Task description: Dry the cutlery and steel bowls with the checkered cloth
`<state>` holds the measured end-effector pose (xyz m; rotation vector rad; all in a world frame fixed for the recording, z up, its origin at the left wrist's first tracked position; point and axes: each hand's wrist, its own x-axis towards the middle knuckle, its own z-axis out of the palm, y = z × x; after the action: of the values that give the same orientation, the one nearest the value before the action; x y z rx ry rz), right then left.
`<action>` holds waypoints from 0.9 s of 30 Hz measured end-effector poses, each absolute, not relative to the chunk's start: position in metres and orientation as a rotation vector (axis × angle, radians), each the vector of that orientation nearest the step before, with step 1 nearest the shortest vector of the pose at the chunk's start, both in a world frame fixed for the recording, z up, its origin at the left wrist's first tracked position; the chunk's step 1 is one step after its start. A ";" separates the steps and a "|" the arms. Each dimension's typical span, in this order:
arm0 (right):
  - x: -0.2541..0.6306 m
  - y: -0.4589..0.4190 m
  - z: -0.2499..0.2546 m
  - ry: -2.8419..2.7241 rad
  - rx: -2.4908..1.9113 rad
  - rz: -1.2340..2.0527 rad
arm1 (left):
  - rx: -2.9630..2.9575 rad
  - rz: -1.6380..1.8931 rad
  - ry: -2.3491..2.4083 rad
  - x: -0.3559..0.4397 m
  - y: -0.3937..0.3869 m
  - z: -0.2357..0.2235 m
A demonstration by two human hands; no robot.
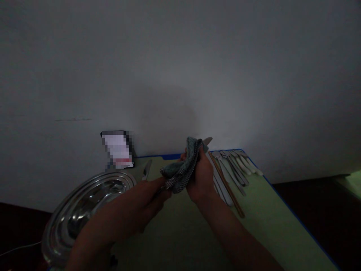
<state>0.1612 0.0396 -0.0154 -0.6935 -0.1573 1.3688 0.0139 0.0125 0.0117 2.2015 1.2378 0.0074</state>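
Observation:
A table knife (208, 141) runs slantwise through a folded blue-grey cloth (182, 165) with a checked edge, its blade tip showing past the cloth's far side. My left hand (152, 194) is closed at the knife's near end, most of the handle being hidden by the fingers. Wrapped round the cloth and the blade inside it is my right hand (202, 175). Both hands are held above the table, close together. Behind my left wrist, a second knife (146, 169) lies on the table, partly covered.
A shiny metal basin (52, 226) stands at the left. Behind it a phone (117, 148) leans near the wall. Along the right of the green table (270, 226) lie chopsticks (229, 192), knives and several spoons and forks (242, 163).

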 end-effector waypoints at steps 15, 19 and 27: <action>0.206 0.040 0.002 -0.210 -0.389 1.164 | 2.237 0.011 1.234 0.023 0.013 0.013; 0.195 0.041 -0.002 -0.272 -0.454 1.146 | 2.266 -0.007 1.245 0.022 0.012 0.013; 0.177 0.037 -0.005 -0.221 -0.519 1.222 | 2.239 0.091 1.263 0.015 0.013 0.013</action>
<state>0.1771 0.0366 -0.0051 -0.5186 -0.2213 1.2217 0.0153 0.0134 0.0127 2.2389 1.2629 0.0906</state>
